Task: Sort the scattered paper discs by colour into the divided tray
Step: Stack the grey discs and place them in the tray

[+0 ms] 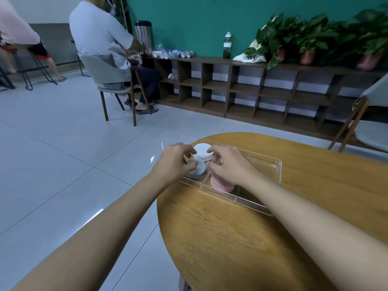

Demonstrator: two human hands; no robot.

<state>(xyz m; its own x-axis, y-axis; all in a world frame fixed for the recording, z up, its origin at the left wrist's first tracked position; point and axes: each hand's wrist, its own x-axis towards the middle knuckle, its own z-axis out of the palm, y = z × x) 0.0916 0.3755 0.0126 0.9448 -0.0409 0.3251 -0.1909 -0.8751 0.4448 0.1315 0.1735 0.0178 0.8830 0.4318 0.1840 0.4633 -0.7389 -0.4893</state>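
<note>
A clear divided tray (270,164) sits on the round wooden table (231,238). Its far-left compartment holds a stack of white discs (201,151). A stack of grey discs (198,170) fills the near-left compartment, and a stack of pink discs (220,184) stands to its right. My left hand (172,162) has its fingers curled over the grey stack, fingertips touching the top disc and the edge of the white stack. My right hand (228,164) hovers over the pink stack, with its thumb and fingers pinching the right edge of the white stack.
The tray's right compartments (262,166) look bare. A grey chair (365,122) stands past the table's far right edge. A low wooden shelf unit (252,91) with plants lines the green wall. A person sits on a chair (109,80) at the far left.
</note>
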